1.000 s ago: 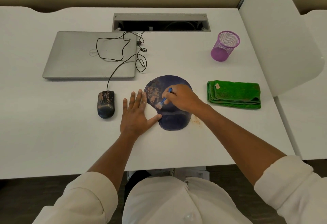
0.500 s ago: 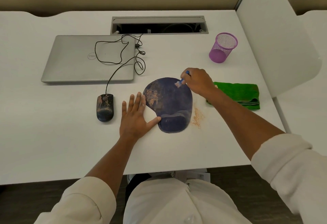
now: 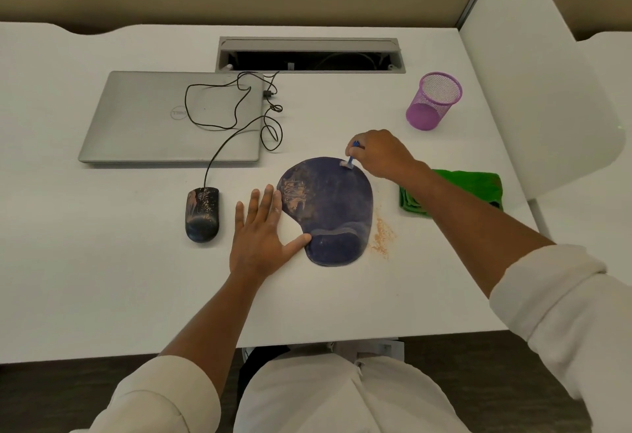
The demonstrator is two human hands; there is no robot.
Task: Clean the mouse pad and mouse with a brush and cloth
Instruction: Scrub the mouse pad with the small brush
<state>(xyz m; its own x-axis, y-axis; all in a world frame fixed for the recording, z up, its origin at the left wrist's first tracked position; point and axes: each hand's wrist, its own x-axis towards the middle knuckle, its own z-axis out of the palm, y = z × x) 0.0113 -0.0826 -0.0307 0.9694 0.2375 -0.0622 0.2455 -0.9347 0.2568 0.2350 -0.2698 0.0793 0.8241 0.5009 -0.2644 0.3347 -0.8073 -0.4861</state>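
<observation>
One left hand lies flat, fingers spread, thumb touching the one pad. One mouse sits left of it. The right hand pinches one brush at the pad's far edge; its forearm partly hides the one cloth. Farthest, one laptop reads "Dell".

One camera only, worn on the person's head, looking forward and steeply down over the white surface. It sits close above the arms, the lap at bottom edge, partition wall along the top.
</observation>
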